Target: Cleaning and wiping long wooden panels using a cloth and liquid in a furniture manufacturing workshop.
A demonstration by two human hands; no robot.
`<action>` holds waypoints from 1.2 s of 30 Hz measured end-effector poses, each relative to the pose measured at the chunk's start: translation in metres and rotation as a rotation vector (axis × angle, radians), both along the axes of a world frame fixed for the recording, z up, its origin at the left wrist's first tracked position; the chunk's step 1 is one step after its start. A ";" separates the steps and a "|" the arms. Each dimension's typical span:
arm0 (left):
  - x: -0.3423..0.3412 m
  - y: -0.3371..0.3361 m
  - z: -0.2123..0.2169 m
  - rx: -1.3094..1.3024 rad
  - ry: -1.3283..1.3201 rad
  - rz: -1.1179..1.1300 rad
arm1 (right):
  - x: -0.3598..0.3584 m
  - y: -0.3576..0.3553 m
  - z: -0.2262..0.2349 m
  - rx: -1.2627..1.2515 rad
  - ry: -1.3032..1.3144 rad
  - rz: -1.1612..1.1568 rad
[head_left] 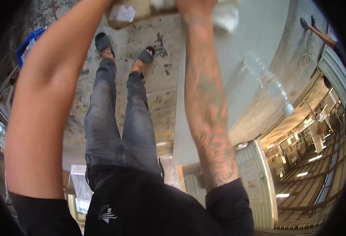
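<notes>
My left forearm reaches up past the top edge of the head view, and the hand itself is out of the picture. Only the wrist and back of my right hand (196, 5) show at the top, smeared, with its fingers cut off. Between my arms is a brown, box-like thing (143, 11) bearing a white label (123, 13); whether either hand grips it is hidden. A crumpled white thing (226, 18), too blurred to name, is just right of my right hand, over the grey-green tabletop (245, 35).
A clear plastic bottle (273, 87) lies on the tabletop to the right of my right forearm. At the far left is a blue bin (23, 49). Another person's legs (318, 33) show at the far right, near coiled rings (307, 55) on the floor.
</notes>
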State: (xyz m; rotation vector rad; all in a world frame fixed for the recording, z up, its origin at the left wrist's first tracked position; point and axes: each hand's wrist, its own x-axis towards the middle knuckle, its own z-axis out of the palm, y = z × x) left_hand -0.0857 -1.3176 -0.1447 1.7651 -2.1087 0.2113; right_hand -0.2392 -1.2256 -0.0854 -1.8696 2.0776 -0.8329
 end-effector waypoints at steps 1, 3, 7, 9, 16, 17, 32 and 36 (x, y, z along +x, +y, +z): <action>0.001 0.004 -0.001 -0.011 0.047 -0.035 | -0.006 0.041 -0.027 0.133 0.208 -0.020; -0.001 0.015 0.003 0.085 0.010 0.011 | -0.003 0.148 -0.031 -0.082 0.026 -0.010; 0.004 0.003 -0.001 -0.014 0.033 -0.019 | 0.009 0.254 0.000 0.168 0.139 -0.110; 0.002 0.004 0.002 0.001 0.045 -0.016 | 0.002 0.194 -0.005 0.134 0.228 -0.109; -0.002 0.003 -0.011 -0.041 0.092 -0.041 | -0.013 -0.036 -0.023 -0.079 0.349 0.085; 0.002 0.000 -0.015 0.000 0.073 -0.045 | -0.013 -0.016 -0.026 -0.094 0.294 0.117; 0.013 0.003 -0.002 0.101 0.107 -0.040 | 0.007 -0.079 -0.027 -0.056 0.122 0.053; 0.010 0.000 0.004 0.088 0.084 -0.027 | 0.000 -0.036 -0.029 -0.144 0.125 0.056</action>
